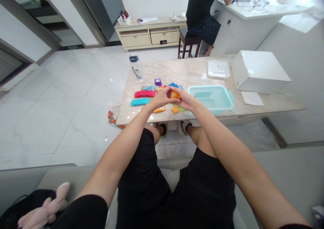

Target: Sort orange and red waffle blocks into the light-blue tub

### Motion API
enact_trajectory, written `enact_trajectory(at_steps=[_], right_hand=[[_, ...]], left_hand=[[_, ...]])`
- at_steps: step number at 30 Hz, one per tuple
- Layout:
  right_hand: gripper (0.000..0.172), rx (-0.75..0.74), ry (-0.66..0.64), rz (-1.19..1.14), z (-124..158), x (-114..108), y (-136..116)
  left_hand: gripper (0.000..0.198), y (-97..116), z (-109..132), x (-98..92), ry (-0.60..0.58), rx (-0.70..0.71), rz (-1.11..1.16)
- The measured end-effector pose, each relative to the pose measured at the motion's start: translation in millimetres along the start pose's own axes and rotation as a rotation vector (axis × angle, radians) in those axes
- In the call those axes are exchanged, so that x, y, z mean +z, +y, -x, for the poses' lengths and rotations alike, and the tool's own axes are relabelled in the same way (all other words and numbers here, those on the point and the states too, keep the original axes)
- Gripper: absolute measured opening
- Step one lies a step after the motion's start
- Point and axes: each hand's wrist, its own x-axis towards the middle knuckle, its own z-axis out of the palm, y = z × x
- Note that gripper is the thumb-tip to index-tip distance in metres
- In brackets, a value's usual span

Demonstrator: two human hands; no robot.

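Both my hands meet over the near edge of a low marble table [192,72]. My left hand [162,100] and my right hand [184,101] are closed together on an orange toothed plastic piece [174,94]. Under and around them lie more toothed pieces: a red strip [145,94], a teal strip [140,102], a purple piece [158,82], blue pieces [175,85] and loose orange pieces [175,109]. A green piece peeks out below my right hand.
A light teal plastic tub [222,102] stands right of my hands, its clear lid [218,69] behind it. A white box [258,71] and paper sit at the right end, a water bottle [137,67] at the far left corner. Another person sits at a counter beyond.
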Motion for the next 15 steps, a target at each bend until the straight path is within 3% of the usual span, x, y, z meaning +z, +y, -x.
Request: enact_trajectory(at_steps=[4,9,15], right_hand=[[0.017,0.010,-0.003,-0.050,0.7,-1.9,1.0],[0.027,0.027,-0.034,-0.088,-2.3,-8.8,1.1],[0.026,-0.031,0.001,0.001,-6.3,-10.8,5.5]], left_hand=[[0.040,6.1,0.6,-3.0,-0.023,0.057,-0.049],[0.050,11.3,3.2,-5.3,-0.003,0.108,-0.090],[0.049,9.1,2.3,-2.8,-0.041,0.097,-0.132]])
